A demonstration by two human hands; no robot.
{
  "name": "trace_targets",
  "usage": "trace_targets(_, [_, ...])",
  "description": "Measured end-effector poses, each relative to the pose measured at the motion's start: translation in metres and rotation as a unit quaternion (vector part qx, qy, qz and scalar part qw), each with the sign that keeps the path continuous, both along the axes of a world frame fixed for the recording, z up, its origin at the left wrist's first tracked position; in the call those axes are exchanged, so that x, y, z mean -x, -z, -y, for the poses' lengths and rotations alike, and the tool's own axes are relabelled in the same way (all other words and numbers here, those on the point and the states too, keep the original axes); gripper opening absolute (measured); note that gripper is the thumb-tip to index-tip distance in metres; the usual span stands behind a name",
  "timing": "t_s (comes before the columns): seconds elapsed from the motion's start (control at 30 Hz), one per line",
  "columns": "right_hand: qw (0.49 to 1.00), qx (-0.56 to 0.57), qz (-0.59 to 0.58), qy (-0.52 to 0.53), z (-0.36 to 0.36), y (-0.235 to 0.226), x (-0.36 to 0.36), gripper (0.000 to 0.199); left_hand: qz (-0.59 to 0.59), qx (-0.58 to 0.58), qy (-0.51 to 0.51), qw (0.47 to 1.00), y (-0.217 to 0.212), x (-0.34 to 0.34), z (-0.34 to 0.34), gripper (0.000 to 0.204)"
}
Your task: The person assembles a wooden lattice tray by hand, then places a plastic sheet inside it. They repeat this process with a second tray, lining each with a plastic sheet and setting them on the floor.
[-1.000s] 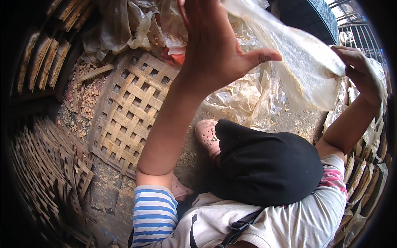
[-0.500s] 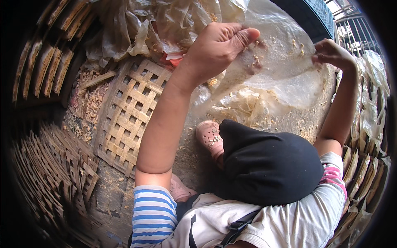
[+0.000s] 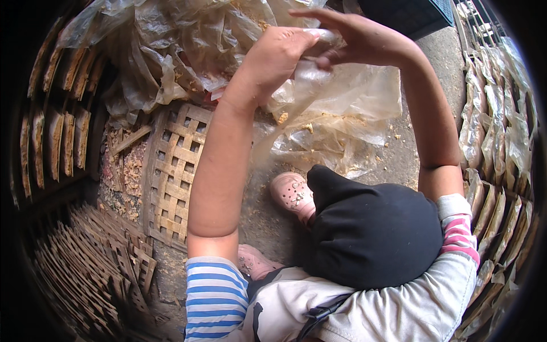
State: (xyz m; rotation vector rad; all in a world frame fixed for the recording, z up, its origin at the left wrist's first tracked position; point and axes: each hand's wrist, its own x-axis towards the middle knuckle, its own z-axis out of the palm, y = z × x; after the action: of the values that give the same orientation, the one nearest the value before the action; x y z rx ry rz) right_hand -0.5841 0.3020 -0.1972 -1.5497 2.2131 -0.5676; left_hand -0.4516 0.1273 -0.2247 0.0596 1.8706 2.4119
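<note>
My left hand (image 3: 273, 60) is closed on a crumpled translucent plastic sheet (image 3: 310, 74), which hangs down below it. Its thumb presses on a bunched part of the sheet. Close by on the right, my right hand (image 3: 367, 40) has its fingers and thumb spread around that bunched plastic; whether they touch it is unclear. Under both hands, a loose heap of similar plastic (image 3: 364, 102) lies on the floor with tan crumbs on it.
A large plastic pile (image 3: 188, 45) spreads across the far side. A woven bamboo tray (image 3: 174, 171) leans at left, above stacked slatted racks (image 3: 85, 268). Racks hold flat slabs (image 3: 57, 142) at left and plastic-wrapped slabs (image 3: 484, 114) at right. A dark blue crate (image 3: 410, 14) stands far right.
My right hand has moved left from the sheet's far edge to beside my left hand, its fingers spreading. The sheet, stretched out before, is now gathered. My left hand has shifted slightly left.
</note>
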Motion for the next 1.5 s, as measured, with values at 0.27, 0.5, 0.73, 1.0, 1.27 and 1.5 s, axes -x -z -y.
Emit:
trace_targets(0.27, [0.998, 0.010, 0.057, 0.026, 0.023, -0.024, 0.007, 0.075, -0.004, 0.058, -0.007, 0.998, 0.029, 0.021, 0.012, 0.033])
trace_targets(0.5, [0.714, 0.041, 0.647, 0.263, -0.027, 0.024, 0.090, 0.048, -0.048, 0.049, -0.097, 0.993, 0.009, 0.007, 0.029, 0.027])
trace_targets(0.73, [0.990, -0.037, 0.132, 0.030, 0.035, -0.044, 0.014, 0.046, -0.138, 0.190, -0.150, 0.960, -0.011, 0.004, 0.038, 0.025])
trace_targets(1.0, [0.937, 0.014, 0.327, 0.119, -0.042, -0.005, 0.083, 0.065, -0.310, 0.344, -0.225, 0.858, -0.104, 0.012, 0.029, 0.025])
trace_targets(1.27, [0.949, 0.288, -0.006, 0.130, -0.058, -0.041, 0.031, 0.038, -0.441, 0.436, -0.173, 0.765, -0.137, 0.063, 0.008, 0.030])
trace_targets(1.5, [0.967, -0.094, -0.025, 0.235, -0.093, -0.004, 0.060, 0.035, -0.455, 0.357, -0.233, 0.781, -0.154, 0.049, 0.004, 0.029])
